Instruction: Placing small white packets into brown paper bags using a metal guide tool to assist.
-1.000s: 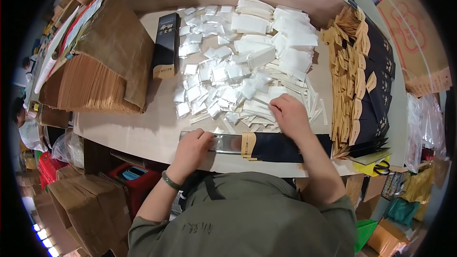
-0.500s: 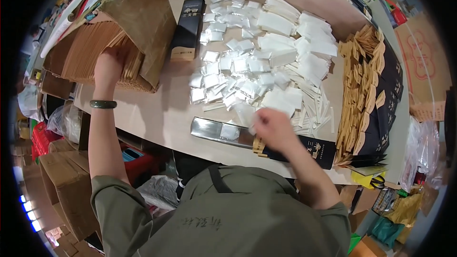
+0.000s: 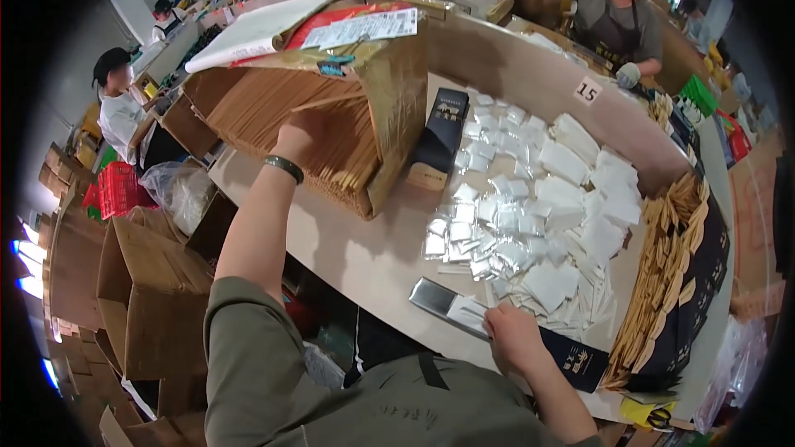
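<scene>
My left hand (image 3: pixel 300 134) reaches into an open cardboard box (image 3: pixel 397 116) packed with thin brown wooden sticks (image 3: pixel 240 108), which look like chopsticks. Its fingers are closed at a pale stick (image 3: pixel 338 102) lying across the others; the fingertips are partly hidden. At the table's near edge my right hand (image 3: pixel 511 333) pinches the end of a white paper piece (image 3: pixel 468 312). That paper lies on a shiny dark strip (image 3: pixel 429 294), in line with a black printed paper sleeve (image 3: pixel 575 362) under my wrist. Small clear-wrapped white packets (image 3: pixel 472 219) and folded white napkins (image 3: pixel 571 161) are heaped beyond this hand.
A black and tan sleeve box (image 3: pixel 443 128) lies beside the cardboard box. Along the right edge stands a long row of tan and black paper sleeves (image 3: pixel 671 281). Scissors (image 3: pixel 660 416) lie at the lower right corner. Behind the partition a gloved co-worker (image 3: pixel 617 21) stands; another person (image 3: pixel 124 108) is at left.
The view has swung up and left, bringing co-workers into sight. My right hand has come down onto the strip, where a white paper piece now lies. My left hand remains in the box.
</scene>
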`<control>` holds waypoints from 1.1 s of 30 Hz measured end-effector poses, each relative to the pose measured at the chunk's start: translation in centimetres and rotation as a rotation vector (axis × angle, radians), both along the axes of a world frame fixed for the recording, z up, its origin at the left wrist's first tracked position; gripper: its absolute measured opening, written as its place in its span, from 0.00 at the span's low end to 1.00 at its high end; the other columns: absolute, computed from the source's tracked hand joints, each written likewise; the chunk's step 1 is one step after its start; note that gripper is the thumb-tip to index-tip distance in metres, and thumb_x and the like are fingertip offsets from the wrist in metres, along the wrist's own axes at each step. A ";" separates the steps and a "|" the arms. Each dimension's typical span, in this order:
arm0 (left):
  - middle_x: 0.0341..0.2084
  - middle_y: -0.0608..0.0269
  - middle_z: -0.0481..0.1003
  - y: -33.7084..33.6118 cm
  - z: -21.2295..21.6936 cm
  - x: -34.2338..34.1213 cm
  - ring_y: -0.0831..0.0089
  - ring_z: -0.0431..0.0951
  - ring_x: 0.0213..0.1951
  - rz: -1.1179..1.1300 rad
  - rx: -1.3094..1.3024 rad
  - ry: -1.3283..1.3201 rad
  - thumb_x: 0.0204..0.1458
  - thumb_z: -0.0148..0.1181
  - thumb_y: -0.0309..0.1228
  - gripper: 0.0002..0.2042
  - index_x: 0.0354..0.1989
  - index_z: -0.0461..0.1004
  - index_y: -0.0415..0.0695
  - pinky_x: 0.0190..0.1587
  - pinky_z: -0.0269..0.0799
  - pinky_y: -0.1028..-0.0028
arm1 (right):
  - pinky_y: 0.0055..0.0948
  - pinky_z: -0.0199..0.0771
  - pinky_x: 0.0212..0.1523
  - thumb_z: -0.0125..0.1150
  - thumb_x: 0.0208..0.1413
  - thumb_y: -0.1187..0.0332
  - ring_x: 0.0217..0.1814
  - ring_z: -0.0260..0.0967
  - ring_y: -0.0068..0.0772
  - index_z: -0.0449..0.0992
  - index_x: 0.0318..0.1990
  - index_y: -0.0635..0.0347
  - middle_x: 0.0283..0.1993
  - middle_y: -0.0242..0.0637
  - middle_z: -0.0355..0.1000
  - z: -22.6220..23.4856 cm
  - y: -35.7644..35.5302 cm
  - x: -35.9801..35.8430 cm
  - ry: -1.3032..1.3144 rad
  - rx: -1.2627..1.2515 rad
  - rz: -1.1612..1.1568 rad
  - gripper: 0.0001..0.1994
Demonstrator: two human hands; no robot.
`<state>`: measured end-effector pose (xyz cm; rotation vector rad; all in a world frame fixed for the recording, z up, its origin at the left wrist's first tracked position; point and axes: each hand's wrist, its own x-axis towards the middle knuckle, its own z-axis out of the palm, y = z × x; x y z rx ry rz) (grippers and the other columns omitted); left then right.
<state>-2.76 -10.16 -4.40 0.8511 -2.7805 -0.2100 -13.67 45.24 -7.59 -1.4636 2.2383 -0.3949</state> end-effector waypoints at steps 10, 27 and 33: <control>0.46 0.50 0.79 -3.6 -2.9 0.7 0.56 0.79 0.50 -0.109 -0.336 -0.161 0.60 0.49 0.42 0.15 0.45 0.78 0.48 0.49 0.75 0.57 | 0.45 0.73 0.38 0.58 0.57 0.66 0.39 0.72 0.52 0.73 0.33 0.56 0.34 0.44 0.71 -0.1 0.3 0.5 0.014 -0.018 0.063 0.06; 0.31 0.49 0.79 10.6 4.4 -0.7 0.51 0.80 0.34 -0.054 -0.444 0.026 0.53 0.57 0.35 0.09 0.32 0.78 0.43 0.33 0.75 0.57 | 0.44 0.75 0.36 0.64 0.53 0.66 0.40 0.72 0.49 0.70 0.39 0.57 0.36 0.42 0.69 0.2 2.0 1.6 0.070 -0.126 0.013 0.10; 0.28 0.63 0.74 15.2 6.3 7.6 0.74 0.73 0.31 0.130 0.093 0.432 0.59 0.50 0.23 0.11 0.47 0.74 0.33 0.37 0.71 0.74 | 0.42 0.72 0.48 0.70 0.47 0.66 0.47 0.71 0.48 0.74 0.38 0.59 0.45 0.41 0.73 1.1 4.7 0.1 0.029 -0.384 -0.174 0.13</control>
